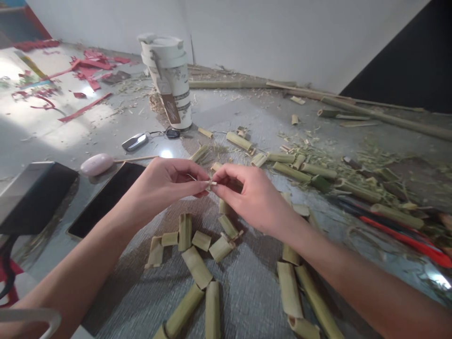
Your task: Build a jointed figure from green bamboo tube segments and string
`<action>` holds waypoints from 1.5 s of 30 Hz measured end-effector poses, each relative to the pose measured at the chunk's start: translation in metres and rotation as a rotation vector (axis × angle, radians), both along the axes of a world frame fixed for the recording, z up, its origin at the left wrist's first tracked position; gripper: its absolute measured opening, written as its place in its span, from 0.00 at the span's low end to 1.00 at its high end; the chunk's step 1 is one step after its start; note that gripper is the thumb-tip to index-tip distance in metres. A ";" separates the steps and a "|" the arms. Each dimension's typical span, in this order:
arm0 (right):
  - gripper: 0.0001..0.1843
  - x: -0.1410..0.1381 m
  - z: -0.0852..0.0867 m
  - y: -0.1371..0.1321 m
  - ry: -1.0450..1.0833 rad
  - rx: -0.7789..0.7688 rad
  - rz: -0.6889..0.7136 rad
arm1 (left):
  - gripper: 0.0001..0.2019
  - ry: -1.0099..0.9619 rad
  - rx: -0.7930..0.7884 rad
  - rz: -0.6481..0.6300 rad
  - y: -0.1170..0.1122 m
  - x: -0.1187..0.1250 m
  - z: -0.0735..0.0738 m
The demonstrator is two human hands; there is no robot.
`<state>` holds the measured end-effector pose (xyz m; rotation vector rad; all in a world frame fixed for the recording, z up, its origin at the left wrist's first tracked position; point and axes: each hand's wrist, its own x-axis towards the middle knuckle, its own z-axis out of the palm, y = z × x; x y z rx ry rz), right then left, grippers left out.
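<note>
My left hand [165, 183] and my right hand [247, 193] meet above the grey floor, both pinched on a tiny pale bamboo sliver [211, 183] between the fingertips. Directly below them lie several short cut bamboo pieces [197, 245], some split in half. More bamboo tubes [293, 287] lie under my right forearm.
A white tumbler [171, 77] stands behind, with a car key [136, 141] and a pink oval object on a stick [97, 164] near it. A dark phone [106, 197] and a black box [31, 195] lie left. Red-handled tool [406, 235], long bamboo poles [370, 113] and shavings lie right.
</note>
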<state>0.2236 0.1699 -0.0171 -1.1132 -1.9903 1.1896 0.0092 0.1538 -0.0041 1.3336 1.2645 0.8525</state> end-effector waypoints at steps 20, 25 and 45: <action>0.15 0.001 0.000 -0.002 -0.050 0.051 0.021 | 0.04 0.058 0.081 -0.068 -0.002 0.000 0.000; 0.12 0.000 -0.001 -0.002 -0.043 0.045 0.001 | 0.04 -0.037 0.058 -0.064 -0.002 0.001 -0.001; 0.13 0.000 0.000 -0.006 0.124 0.055 -0.035 | 0.06 -0.163 0.031 -0.053 -0.004 0.008 -0.001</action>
